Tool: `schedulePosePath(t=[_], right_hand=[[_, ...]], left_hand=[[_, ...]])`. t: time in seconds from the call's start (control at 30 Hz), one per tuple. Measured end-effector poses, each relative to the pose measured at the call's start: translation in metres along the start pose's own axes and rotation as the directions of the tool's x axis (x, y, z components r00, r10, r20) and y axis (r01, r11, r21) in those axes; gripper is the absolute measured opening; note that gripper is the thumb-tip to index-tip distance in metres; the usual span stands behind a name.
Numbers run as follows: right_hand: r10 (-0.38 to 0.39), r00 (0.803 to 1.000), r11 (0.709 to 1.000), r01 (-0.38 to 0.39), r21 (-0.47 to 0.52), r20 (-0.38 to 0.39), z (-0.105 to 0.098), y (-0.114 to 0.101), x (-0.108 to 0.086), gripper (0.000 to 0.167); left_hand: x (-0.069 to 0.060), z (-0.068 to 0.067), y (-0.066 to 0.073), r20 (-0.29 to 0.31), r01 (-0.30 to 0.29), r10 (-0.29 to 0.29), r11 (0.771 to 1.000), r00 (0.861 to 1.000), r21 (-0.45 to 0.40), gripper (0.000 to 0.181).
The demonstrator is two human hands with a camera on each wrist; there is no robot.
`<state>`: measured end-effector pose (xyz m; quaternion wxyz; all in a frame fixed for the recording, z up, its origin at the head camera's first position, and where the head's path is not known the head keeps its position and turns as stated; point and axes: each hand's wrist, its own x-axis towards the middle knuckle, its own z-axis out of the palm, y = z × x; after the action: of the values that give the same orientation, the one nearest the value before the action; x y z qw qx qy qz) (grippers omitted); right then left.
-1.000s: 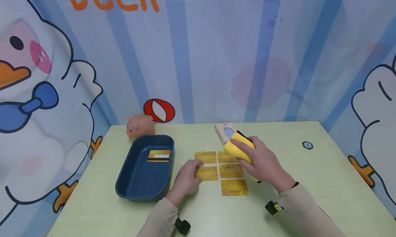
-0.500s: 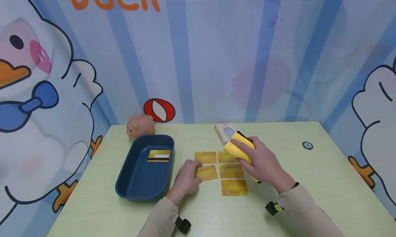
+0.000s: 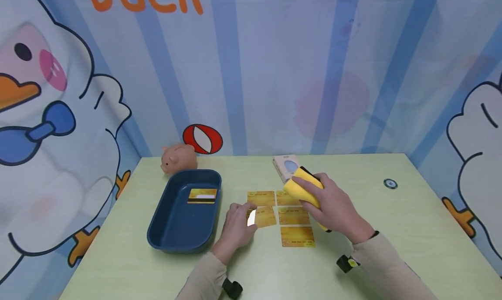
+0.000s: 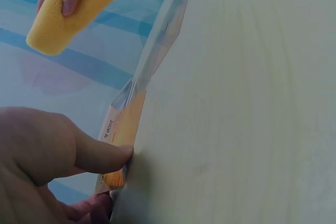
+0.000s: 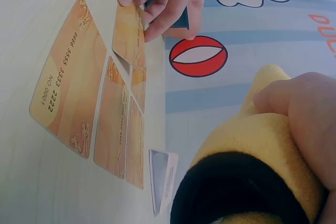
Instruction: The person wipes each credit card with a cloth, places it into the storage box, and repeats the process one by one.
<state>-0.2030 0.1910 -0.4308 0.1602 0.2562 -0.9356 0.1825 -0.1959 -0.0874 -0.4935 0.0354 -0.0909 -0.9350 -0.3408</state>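
In the head view my left hand [image 3: 237, 226] pinches the left edge of a gold card [image 3: 265, 217], which lies slightly askew with its left part lifted off the table. The right wrist view also shows that tilted card [image 5: 128, 32] between thumb and fingers. More gold cards lie flat around it: one behind [image 3: 261, 198], and a column to its right with a middle card [image 3: 293, 216] and a front card [image 3: 297, 237]. Above the column's far card, my right hand [image 3: 333, 204] grips a folded yellow cloth [image 3: 301, 192] with black edging.
On the left stands a dark blue tray [image 3: 180, 234] holding a gold card [image 3: 201, 196] with a black stripe. Behind it sits a pink piggy bank [image 3: 179, 159]. A small box [image 3: 283, 167] lies behind the cloth; a round chip [image 3: 390, 183] is at the right.
The card at my left hand has turned slightly, and its left side has risen, with a bright glare there now. The right hand and cloth have stayed in place.
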Motion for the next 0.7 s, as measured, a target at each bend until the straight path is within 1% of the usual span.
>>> schedulePosePath(t=[0.2,0.33,0.5,0.7], right_hand=[[0.010,1.000,1.000,-0.010,0.002,0.013,0.0007,-0.0008,-0.0001,0.064],[0.011,1.000,1.000,-0.011,0.000,0.012,-0.0001,-0.0007,-0.0001,0.063],[0.009,1.000,1.000,-0.010,0.004,0.007,-0.0015,-0.0011,-0.0003,0.063],[0.013,1.000,1.000,-0.013,-0.001,0.012,-0.0021,-0.0027,0.0000,0.063]], left_hand=[[-0.0028,-0.0012,0.0011,0.011,0.002,-0.002,1.000,1.000,-0.004,0.045],[-0.0027,-0.0028,0.0002,0.026,0.002,-0.002,1.000,1.000,-0.029,0.048],[-0.0021,-0.0062,-0.0012,0.046,0.010,-0.006,0.996,0.999,-0.084,0.051],[-0.0019,-0.0088,-0.0015,0.042,0.029,-0.024,0.993,0.999,-0.114,0.052]])
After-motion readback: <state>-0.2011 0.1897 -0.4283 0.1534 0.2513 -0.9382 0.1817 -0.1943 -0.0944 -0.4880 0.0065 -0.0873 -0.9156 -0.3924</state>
